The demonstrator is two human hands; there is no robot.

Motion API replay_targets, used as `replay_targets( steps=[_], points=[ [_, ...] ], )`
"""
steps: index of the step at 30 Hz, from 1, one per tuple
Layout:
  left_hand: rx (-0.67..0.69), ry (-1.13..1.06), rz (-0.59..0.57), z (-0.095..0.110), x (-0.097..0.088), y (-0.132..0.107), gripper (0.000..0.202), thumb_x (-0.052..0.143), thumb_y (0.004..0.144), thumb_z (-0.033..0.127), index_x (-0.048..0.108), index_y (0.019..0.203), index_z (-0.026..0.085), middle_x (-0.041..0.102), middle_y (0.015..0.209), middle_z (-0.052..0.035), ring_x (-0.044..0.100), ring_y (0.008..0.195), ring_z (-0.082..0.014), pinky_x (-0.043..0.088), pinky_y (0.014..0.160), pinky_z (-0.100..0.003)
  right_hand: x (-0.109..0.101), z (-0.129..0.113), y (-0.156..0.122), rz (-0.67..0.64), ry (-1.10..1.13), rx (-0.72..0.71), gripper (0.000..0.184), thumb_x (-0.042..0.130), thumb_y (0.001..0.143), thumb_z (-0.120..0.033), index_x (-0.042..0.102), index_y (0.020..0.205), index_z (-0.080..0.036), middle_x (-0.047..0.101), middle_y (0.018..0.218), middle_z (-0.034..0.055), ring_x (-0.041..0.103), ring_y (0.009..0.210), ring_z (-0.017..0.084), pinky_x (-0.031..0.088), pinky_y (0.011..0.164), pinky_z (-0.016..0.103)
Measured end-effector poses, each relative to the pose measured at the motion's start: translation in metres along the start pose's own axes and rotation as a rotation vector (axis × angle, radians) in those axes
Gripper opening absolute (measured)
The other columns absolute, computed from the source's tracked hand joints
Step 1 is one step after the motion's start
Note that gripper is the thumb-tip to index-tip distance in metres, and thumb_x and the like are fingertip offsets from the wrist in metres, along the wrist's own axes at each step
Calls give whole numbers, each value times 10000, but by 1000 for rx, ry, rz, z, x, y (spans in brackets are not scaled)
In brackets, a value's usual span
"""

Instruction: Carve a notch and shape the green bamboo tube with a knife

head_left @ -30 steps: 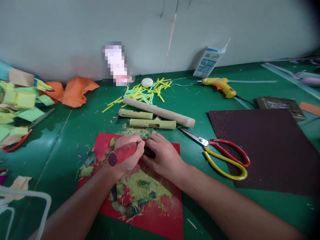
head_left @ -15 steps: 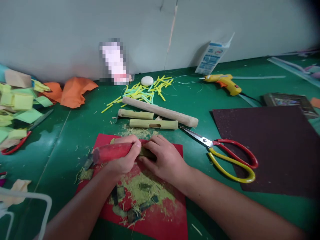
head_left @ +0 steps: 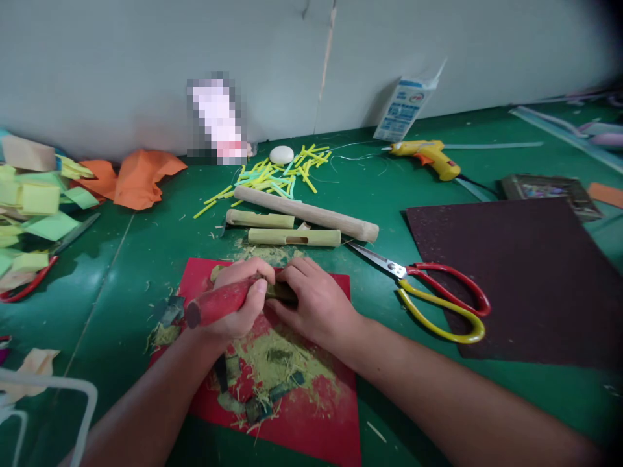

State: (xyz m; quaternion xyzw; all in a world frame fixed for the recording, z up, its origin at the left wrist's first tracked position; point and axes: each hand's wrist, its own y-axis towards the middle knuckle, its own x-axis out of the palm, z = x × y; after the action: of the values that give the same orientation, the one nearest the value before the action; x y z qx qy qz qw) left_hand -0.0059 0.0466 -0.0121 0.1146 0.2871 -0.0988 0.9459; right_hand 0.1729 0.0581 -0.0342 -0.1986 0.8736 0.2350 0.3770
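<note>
My left hand (head_left: 244, 295) is closed around the thick red handle of a tool (head_left: 217, 305), whose working end is hidden between my hands. My right hand (head_left: 316, 295) grips a dark green bamboo piece (head_left: 283, 292) and presses it over the red mat (head_left: 335, 415). The tool meets the bamboo where my fingers come together. Pale green shavings (head_left: 292, 360) and dark bamboo scraps (head_left: 287, 388) litter the mat. Just beyond it lie a bamboo tube with a cut slot (head_left: 265, 237), a second bamboo piece (head_left: 260, 220) and a wooden stick (head_left: 302, 209).
Scissors with red and yellow handles (head_left: 438, 292) rest partly on a dark board (head_left: 506, 279) at right. Behind are a yellow glue gun (head_left: 428, 155), a carton (head_left: 403, 110), a white oval object (head_left: 281, 155) and yellow straw pieces (head_left: 311, 155). Folded papers (head_left: 36, 198) pile up at left.
The butt of the red handle has swung down towards me, so the tool slants more. My left hand has turned with it; my right hand keeps its hold on the bamboo.
</note>
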Motion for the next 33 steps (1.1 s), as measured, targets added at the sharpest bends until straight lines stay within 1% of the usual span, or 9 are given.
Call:
replay_targets(
  steps=[2, 5, 10, 15, 23, 25, 28, 30, 33],
  points=[
    [-66, -33, 50, -1, 1, -2, 172, 467, 893, 355, 573, 876, 221, 560, 652, 20, 503, 577, -134, 379, 550, -281, 0, 0, 0, -3, -3, -2, 149, 668, 809, -262, 599, 884, -153, 590, 844, 69, 508, 840, 217, 406, 733, 344],
    [-119, -12, 114, -1, 3, -3, 123, 515, 864, 339, 549, 856, 222, 519, 592, 40, 463, 508, -118, 345, 491, -258, -1, 0, 0, -5, -8, 11, 147, 672, 807, -273, 582, 861, -170, 590, 842, 64, 497, 828, 212, 397, 724, 339],
    [-81, 130, 223, 1, 2, -7, 110, 558, 835, 296, 581, 767, 213, 565, 610, 32, 517, 560, -120, 396, 541, -253, -3, -1, 0, -17, -6, 3, 172, 687, 790, -267, 570, 862, -164, 605, 870, 70, 494, 819, 204, 389, 712, 336],
    [-123, 196, 262, -1, 5, -10, 154, 541, 848, 311, 616, 759, 210, 617, 653, 12, 574, 621, -141, 440, 598, -266, -2, -1, 1, -10, -13, 8, 166, 682, 785, -260, 563, 861, -174, 608, 860, 62, 498, 825, 206, 384, 718, 335],
    [-41, 245, 281, 0, 4, -10, 162, 536, 856, 304, 626, 752, 219, 647, 691, 12, 593, 642, -144, 455, 624, -277, 0, -1, 0, -20, -20, 22, 185, 694, 773, -276, 565, 860, -175, 611, 861, 62, 513, 833, 213, 388, 718, 336],
    [37, 280, 333, 2, 3, -10, 163, 539, 842, 287, 622, 724, 211, 649, 691, 2, 605, 663, -150, 475, 657, -284, -1, -1, -1, -22, -14, 26, 195, 702, 769, -274, 566, 864, -172, 615, 870, 65, 518, 833, 212, 391, 718, 336],
    [116, 275, 479, 3, 3, -9, 200, 513, 831, 300, 593, 673, 208, 620, 634, -4, 592, 627, -152, 484, 634, -286, -2, -2, -1, -20, -15, 30, 190, 699, 774, -276, 555, 854, -179, 613, 871, 64, 513, 820, 207, 385, 706, 333],
    [106, 234, 559, 0, 5, -8, 236, 490, 840, 328, 580, 657, 209, 607, 603, -5, 583, 600, -150, 484, 608, -282, -2, -3, -1, -16, -14, 32, 178, 689, 781, -271, 550, 851, -186, 609, 865, 61, 513, 823, 208, 381, 705, 332],
    [28, 188, 544, -6, 8, -6, 270, 497, 855, 377, 595, 671, 206, 621, 615, -8, 585, 604, -149, 485, 602, -275, -2, -3, 0, -18, 0, 37, 176, 690, 776, -254, 552, 862, -187, 613, 871, 58, 523, 833, 210, 381, 713, 332]
  ],
)
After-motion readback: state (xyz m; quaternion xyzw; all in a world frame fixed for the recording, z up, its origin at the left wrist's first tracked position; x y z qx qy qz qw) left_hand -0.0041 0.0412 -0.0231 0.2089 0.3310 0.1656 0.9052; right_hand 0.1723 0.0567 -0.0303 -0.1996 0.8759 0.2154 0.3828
